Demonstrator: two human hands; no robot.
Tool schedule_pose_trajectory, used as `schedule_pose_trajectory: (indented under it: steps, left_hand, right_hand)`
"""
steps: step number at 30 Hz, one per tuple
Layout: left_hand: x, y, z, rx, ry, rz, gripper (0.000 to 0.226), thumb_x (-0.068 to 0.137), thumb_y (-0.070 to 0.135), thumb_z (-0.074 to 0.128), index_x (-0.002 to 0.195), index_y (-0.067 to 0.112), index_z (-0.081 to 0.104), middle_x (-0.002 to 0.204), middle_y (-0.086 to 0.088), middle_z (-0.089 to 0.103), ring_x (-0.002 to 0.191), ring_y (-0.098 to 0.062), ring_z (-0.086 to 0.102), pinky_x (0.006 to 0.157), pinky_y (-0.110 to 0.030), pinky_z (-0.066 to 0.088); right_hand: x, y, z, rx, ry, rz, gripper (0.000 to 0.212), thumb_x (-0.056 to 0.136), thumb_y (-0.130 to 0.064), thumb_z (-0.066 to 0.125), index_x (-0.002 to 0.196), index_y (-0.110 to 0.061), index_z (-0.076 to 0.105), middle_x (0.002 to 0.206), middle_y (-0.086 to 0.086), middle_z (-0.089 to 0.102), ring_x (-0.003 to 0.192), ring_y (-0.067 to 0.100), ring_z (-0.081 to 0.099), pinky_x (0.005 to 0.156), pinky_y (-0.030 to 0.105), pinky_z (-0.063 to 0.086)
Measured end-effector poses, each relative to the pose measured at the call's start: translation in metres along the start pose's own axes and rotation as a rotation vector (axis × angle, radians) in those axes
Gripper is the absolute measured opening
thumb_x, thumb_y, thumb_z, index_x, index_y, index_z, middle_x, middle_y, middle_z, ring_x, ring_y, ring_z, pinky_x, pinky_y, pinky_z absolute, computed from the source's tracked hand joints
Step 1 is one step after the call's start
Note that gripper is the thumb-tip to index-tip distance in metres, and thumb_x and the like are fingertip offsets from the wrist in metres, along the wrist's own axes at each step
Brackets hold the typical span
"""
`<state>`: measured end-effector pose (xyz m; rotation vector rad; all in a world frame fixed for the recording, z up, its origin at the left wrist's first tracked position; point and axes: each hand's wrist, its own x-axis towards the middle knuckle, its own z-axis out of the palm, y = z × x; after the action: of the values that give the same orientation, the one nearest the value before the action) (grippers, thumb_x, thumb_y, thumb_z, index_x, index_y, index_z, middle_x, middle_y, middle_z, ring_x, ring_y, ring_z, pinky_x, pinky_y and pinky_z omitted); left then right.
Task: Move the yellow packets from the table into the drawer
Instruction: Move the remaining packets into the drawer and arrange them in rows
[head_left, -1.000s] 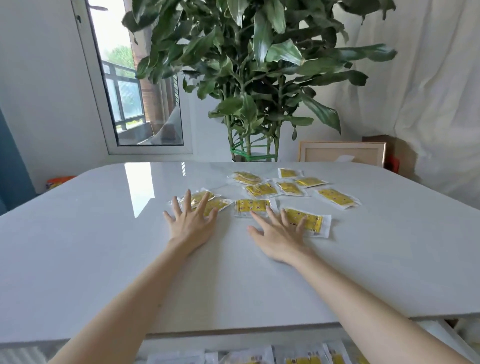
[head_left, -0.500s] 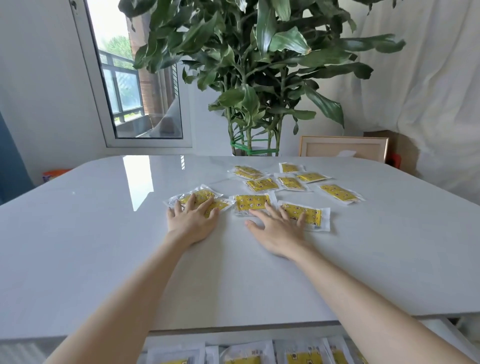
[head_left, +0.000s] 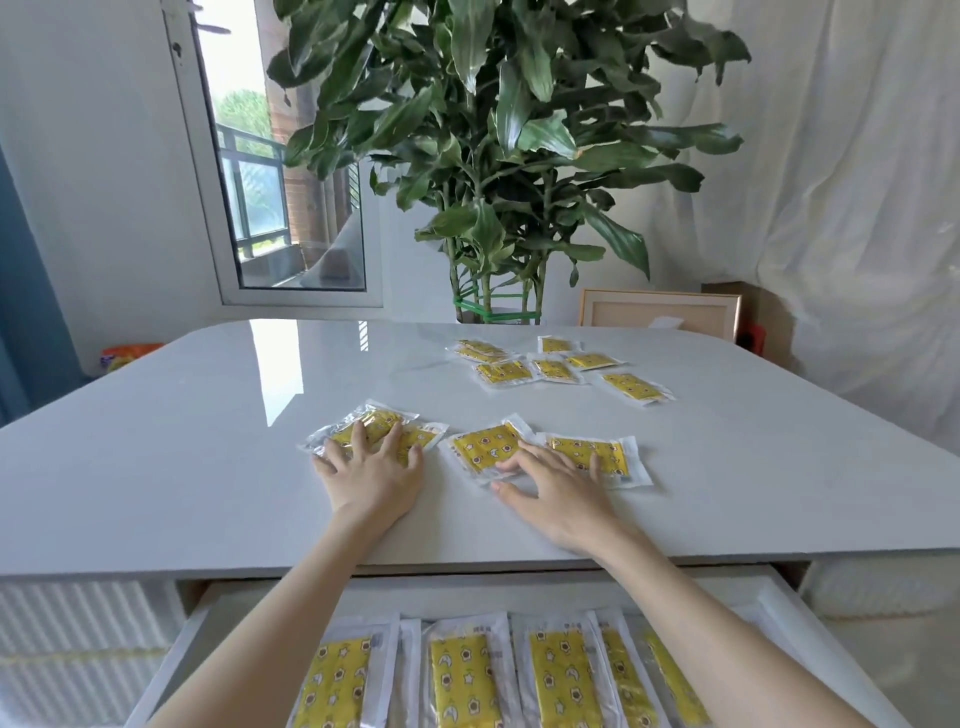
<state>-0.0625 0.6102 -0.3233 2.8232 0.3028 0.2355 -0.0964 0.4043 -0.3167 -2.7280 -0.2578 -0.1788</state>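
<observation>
Both forearms are reaching forward over the near edge of the glossy white table with rounded corners (head_left: 156, 467).

Left hand (head_left: 371, 475): lying palm down, fingers spread wide and straight, fingertips pressing on an overlapping cluster of clear-wrapped yellow packets (head_left: 371, 423). Nothing is being gripped. The cluster is showing at least two packets; the exact number cannot be told.

Right hand (head_left: 561, 486): also lying palm down with the fingers fanned out, thumb resting on the bare table. The inner fingers are pressing on one tilted yellow packet (head_left: 480, 449) and the outer fingers are touching a second yellow packet (head_left: 597, 457) just beside it. No curl, no pinch.

Count, table: the near row is holding the cluster plus these two singles. A far group of yellow packets (head_left: 553, 369) is lying well apart from the hands, towards the back edge, at six spots. The leftmost spot may be a stack of two; that cannot be told for sure.

Count, drawer: the white open drawer (head_left: 174, 660) is standing out below the near table edge, under the forearms. Five yellow star-print packets (head_left: 465, 675) are lying in it side by side, long sides touching or overlapping, their lower ends cut off by the frame.

Behind the table: one large leafy green plant (head_left: 498, 156), one open white-framed window (head_left: 291, 208), one pale wooden picture frame (head_left: 660, 312).
</observation>
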Motion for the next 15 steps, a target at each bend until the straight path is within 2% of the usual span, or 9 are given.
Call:
schedule_pose_trajectory:
  steps: [7, 9, 11, 13, 15]
  left_hand:
    - [-0.034, 0.002, -0.008, -0.008, 0.01, 0.03, 0.053, 0.091, 0.058, 0.021, 0.143, 0.048, 0.023, 0.152, -0.006, 0.018, 0.141, -0.037, 0.009, 0.112, -0.058, -0.002]
    - [-0.041, 0.003, -0.01, -0.013, 0.019, 0.035, 0.053, 0.09, 0.058, 0.023, 0.142, 0.048, 0.026, 0.15, -0.009, 0.021, 0.141, -0.037, 0.009, 0.112, -0.059, -0.001]
    - [-0.047, 0.003, -0.012, -0.029, 0.045, 0.043, 0.054, 0.089, 0.058, 0.025, 0.142, 0.047, 0.029, 0.147, -0.01, 0.024, 0.14, -0.036, 0.01, 0.112, -0.059, 0.001]
    - [-0.049, 0.003, -0.013, -0.049, 0.061, 0.043, 0.055, 0.088, 0.06, 0.028, 0.141, 0.045, 0.031, 0.146, -0.012, 0.025, 0.14, -0.035, 0.01, 0.113, -0.058, 0.004]
    - [-0.05, 0.003, -0.014, -0.073, 0.062, 0.035, 0.056, 0.087, 0.063, 0.03, 0.141, 0.045, 0.033, 0.147, -0.013, 0.024, 0.14, -0.035, 0.009, 0.114, -0.057, 0.005]
  right_hand:
    - [-0.038, 0.012, -0.014, 0.038, -0.004, -0.062, 0.028, 0.094, -0.056, 0.041, 0.116, -0.044, 0.054, 0.151, -0.02, 0.034, 0.142, 0.006, 0.026, 0.117, 0.055, -0.003]
    - [-0.044, 0.016, -0.02, 0.075, 0.012, -0.1, 0.028, 0.095, -0.05, 0.045, 0.12, -0.043, 0.056, 0.148, -0.018, 0.039, 0.14, 0.006, 0.031, 0.118, 0.05, 0.008]
    - [-0.047, 0.017, -0.028, 0.14, 0.133, -0.113, 0.028, 0.094, -0.038, 0.052, 0.121, -0.037, 0.058, 0.144, -0.015, 0.047, 0.136, 0.009, 0.039, 0.115, 0.04, 0.025]
    - [-0.043, 0.016, -0.036, 0.118, 0.253, -0.033, 0.031, 0.093, -0.032, 0.054, 0.124, -0.03, 0.058, 0.141, -0.012, 0.049, 0.134, 0.013, 0.04, 0.112, 0.038, 0.029]
    - [-0.035, 0.018, -0.04, -0.017, 0.227, 0.102, 0.041, 0.092, -0.037, 0.052, 0.131, -0.026, 0.051, 0.143, -0.008, 0.045, 0.135, 0.019, 0.036, 0.111, 0.043, 0.028]
